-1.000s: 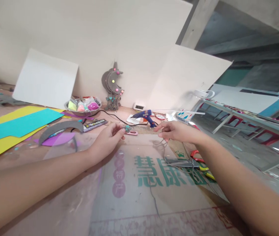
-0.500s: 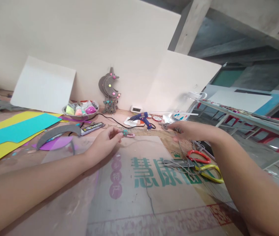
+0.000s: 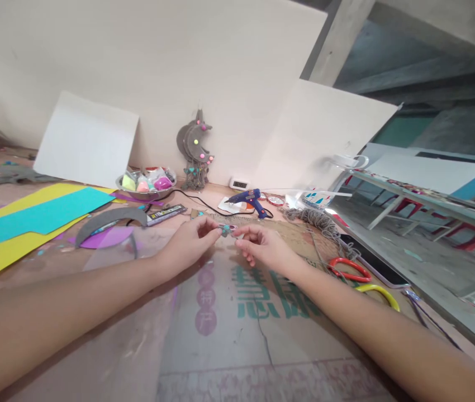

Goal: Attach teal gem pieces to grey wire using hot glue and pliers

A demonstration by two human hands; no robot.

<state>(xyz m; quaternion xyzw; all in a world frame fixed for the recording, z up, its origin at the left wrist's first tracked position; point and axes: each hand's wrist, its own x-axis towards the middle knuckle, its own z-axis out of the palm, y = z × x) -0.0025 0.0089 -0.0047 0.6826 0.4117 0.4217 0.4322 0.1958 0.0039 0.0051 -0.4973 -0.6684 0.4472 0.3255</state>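
Note:
My left hand [image 3: 198,237] pinches a small teal piece [image 3: 225,229] between thumb and fingertips, over the printed plastic-covered board [image 3: 208,352]. Close on its right, my right hand [image 3: 262,245] has thumb and fingers drawn together near the teal piece; anything between them is too small to make out. Just behind the fingertips a small pink item [image 3: 233,226] shows. The blue glue gun [image 3: 249,200] lies beyond both hands. Scissors with red handles [image 3: 350,269] and yellow handles [image 3: 379,294] are partly hidden by my right forearm.
Grey yarn [image 3: 321,222] and a dark phone [image 3: 374,261] lie at right. A grey moon ornament [image 3: 195,142] hangs on the wall. At left are a bowl of coloured clay [image 3: 145,192], a grey arc [image 3: 112,219], teal sheet [image 3: 44,213] and white board [image 3: 86,139].
My right hand has moved left from the yarn to beside my left hand. My left hand still pinches the teal piece. The view has shifted slightly, and the phone and yarn show more.

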